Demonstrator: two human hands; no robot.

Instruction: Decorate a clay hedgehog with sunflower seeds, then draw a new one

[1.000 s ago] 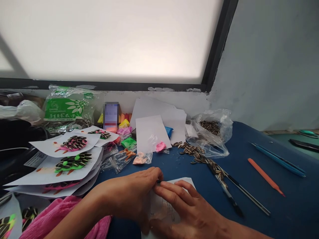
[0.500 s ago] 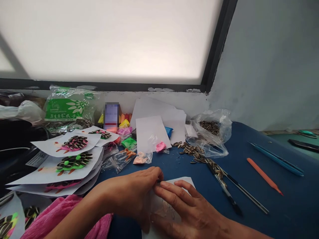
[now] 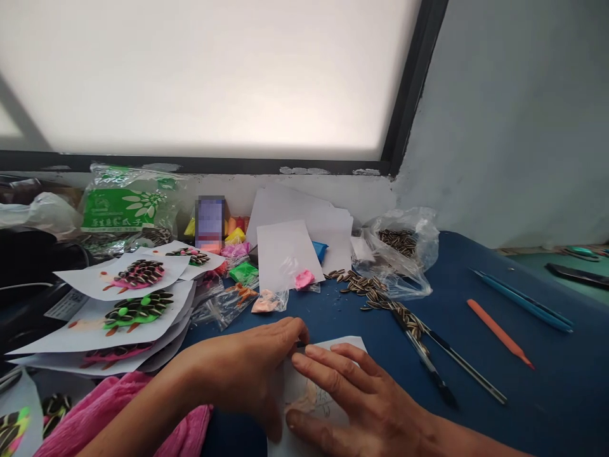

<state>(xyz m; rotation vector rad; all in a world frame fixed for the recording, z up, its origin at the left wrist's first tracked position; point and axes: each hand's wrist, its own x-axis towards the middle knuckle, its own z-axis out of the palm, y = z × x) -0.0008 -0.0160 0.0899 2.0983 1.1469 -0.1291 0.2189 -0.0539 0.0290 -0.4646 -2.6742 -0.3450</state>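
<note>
A small white sheet of paper (image 3: 352,346) is under both my hands at the table's front. On it are a patch of peach modelling clay (image 3: 302,403) and some faint handwriting. My left hand (image 3: 252,368) curves over the sheet's left side, its thumb low and fingers bent at the far edge. A tiny dark thing, too hidden to name, shows by those fingertips. Laid across the sheet from the right is my right hand (image 3: 361,403), fingers stretched and apart. Its thumb tip touches the clay patch, and its index fingertip is close to the left fingers.
Seed-and-clay hedgehog pictures (image 3: 137,311) are stacked left, above a pink cloth (image 3: 114,412). Clay packets (image 3: 245,273) and blank paper (image 3: 285,254) lie behind. Sunflower seeds (image 3: 366,285) spill from a plastic bag (image 3: 423,247). Pens (image 3: 466,362) and an orange marker (image 3: 499,333) lie right.
The whole view has shifted slightly. My right hand's thumb and index finger have parted a little, so more of the clay and writing shows. My left hand stays nearly still.
</note>
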